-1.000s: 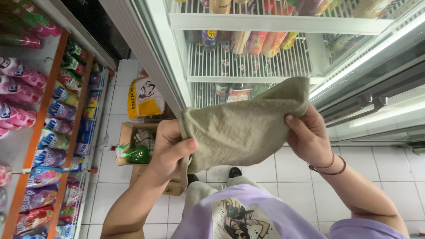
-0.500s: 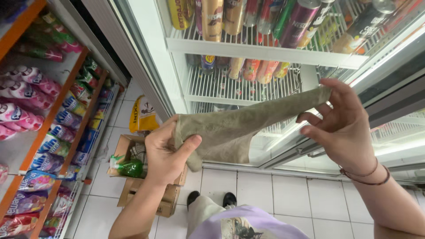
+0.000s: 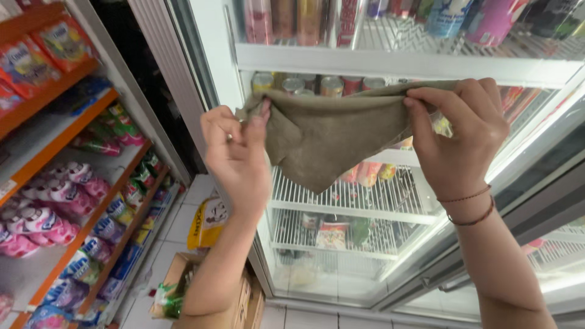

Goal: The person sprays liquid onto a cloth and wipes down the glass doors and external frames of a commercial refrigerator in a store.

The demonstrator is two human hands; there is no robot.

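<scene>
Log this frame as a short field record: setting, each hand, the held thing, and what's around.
setting: shop aisle in front of a glass-door drinks fridge
left hand: raised, pinching one top corner of the cloth
right hand: raised, pinching the other top corner; bracelets on the wrist
cloth: olive-grey, stretched between both hands, lower part hanging to a point
behind cloth: cans on wire shelves
person's left: orange shelves of snack packets
floor: open cardboard box, white tiles

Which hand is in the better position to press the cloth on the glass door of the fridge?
Probably the right hand: it pinches the cloth directly before the fridge door. The left hand grips the other corner near the door frame.
</scene>
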